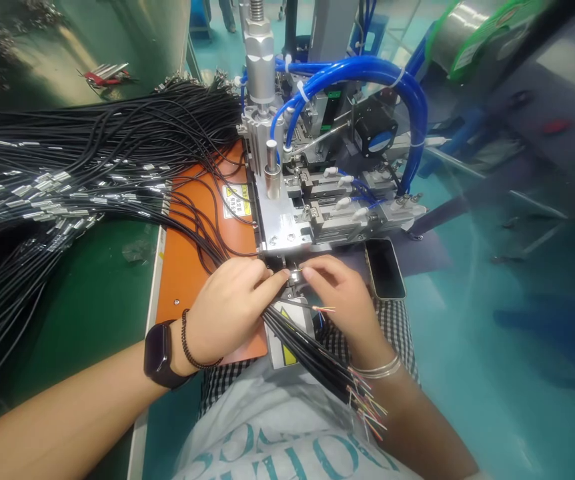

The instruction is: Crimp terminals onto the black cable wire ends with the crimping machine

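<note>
My left hand (230,293), with a watch (160,355) at its wrist, is closed over black cables (295,333). Its thumb reaches to a small metal fixture (295,275) at the front of the machine. My right hand (342,290) pinches thin wire ends at the same fixture, its thumb and index finger close to my left thumb. From beneath my left hand the bundle slants down over my lap, ending in stripped coloured wires (367,407). One cable with red and yellow wire tips (322,309) sticks out separately below the fixture. The left fingertips are partly hidden.
A machine with metal cylinders (337,220) and thick blue air hoses (367,67) stands ahead. Black cables with metal ends (47,193) cover the left bench beside an orange plate (182,267). A phone (385,270) rests right; a solder spool (467,33) hangs upper right.
</note>
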Motion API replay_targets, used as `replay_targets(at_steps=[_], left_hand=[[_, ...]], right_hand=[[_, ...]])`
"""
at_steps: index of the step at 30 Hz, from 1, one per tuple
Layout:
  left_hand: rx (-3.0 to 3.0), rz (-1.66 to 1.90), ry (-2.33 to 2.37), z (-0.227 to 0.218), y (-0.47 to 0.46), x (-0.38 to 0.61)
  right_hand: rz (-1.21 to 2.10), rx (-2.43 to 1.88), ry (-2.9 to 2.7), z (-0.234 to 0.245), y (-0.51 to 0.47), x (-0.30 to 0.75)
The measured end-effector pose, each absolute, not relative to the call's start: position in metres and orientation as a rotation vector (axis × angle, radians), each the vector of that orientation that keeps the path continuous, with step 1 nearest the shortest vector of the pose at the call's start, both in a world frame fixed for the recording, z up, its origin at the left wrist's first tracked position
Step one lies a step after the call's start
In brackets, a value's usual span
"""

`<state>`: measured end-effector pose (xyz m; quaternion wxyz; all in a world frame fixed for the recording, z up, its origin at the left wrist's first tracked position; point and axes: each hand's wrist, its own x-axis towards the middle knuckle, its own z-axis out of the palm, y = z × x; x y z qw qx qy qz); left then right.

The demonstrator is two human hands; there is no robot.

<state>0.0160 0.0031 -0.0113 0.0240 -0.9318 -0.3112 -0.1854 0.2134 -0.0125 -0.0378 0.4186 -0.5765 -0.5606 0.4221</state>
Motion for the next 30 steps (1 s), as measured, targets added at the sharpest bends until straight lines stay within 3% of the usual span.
replay_targets(at_steps=[8,30], left_hand=[[-2.957,-0.307,-1.081,-0.014,0.003,0.018],[-2.878,-0.128,-1.097,-0.009,0.004,0.020]], right_hand=[[1.133,-1.550,-1.363,-0.045,-0.015,0.212],[1.322,-1.501,-1.259,-0.050,-0.007,0.213]])
